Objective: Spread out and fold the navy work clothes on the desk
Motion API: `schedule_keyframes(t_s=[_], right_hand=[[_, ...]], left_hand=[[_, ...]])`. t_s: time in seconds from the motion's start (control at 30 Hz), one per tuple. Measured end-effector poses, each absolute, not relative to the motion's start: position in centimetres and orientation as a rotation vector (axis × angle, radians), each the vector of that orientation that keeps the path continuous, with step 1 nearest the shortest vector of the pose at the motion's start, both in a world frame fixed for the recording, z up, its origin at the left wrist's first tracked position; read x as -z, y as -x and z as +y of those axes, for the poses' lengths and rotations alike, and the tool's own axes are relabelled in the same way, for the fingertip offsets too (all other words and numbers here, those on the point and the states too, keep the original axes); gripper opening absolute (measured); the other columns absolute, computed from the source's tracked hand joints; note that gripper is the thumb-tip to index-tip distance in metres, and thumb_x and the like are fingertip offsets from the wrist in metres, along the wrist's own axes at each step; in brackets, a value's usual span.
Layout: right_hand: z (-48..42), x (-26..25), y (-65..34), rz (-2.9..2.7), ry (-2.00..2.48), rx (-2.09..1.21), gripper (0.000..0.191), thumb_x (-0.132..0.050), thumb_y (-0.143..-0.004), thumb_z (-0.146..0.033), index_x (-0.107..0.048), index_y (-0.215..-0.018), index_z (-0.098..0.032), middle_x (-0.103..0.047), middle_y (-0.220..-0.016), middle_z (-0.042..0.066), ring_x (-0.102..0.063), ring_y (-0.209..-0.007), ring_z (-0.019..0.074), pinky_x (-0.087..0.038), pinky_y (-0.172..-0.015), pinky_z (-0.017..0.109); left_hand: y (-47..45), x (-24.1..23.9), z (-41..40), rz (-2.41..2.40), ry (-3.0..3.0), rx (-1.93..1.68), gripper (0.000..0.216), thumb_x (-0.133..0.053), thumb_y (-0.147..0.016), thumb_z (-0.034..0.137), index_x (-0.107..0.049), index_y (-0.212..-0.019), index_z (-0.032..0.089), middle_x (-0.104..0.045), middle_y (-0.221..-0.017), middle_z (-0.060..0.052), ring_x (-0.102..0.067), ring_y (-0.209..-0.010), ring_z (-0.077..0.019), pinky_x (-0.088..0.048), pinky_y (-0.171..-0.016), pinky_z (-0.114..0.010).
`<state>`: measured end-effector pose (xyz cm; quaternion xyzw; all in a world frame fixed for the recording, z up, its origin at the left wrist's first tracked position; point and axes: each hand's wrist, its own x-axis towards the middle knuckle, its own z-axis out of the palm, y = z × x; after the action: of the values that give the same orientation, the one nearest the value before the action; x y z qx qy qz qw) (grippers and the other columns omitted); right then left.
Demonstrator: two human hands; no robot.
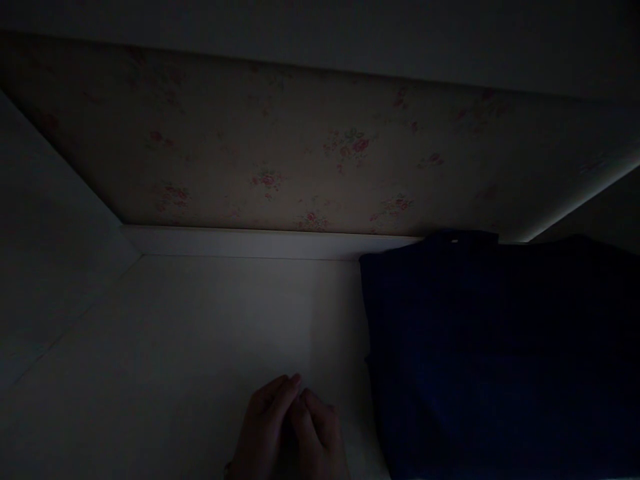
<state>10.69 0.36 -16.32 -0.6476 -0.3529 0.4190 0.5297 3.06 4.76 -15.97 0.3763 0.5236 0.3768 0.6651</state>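
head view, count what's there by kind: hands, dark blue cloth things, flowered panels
hands: 2 (left hands, right hands, fingertips together on the white surface)
dark blue cloth: 1
flowered panel: 1
total: 4

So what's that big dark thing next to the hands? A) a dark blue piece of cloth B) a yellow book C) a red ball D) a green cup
A: a dark blue cloth lies on the white surface, just to the right of the two hands, whose fingers meet in the dim light.
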Motion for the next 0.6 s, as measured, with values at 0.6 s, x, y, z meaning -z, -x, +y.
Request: schedule_keyframes(t_s=[0.6], right_hand=[[0.6,15.9,-11.1,-0.945,1.466,-1.105,0.037,-0.047,-0.090,-0.047,-0.066,-0.072,-0.020,-0.063,-0.067,0.000,-0.056,-0.065,0.0131,-0.043,-0.062,0.021]], left_hand=[[-3.5,15.1,5.3,1.226,-0.913,-0.925,0.041,-0.072,-0.064,0.055,-0.053,-0.054,0.020,-0.050,-0.055,0.004,-0.046,-0.058,-0.0137,-0.045,-0.058,-0.025]])
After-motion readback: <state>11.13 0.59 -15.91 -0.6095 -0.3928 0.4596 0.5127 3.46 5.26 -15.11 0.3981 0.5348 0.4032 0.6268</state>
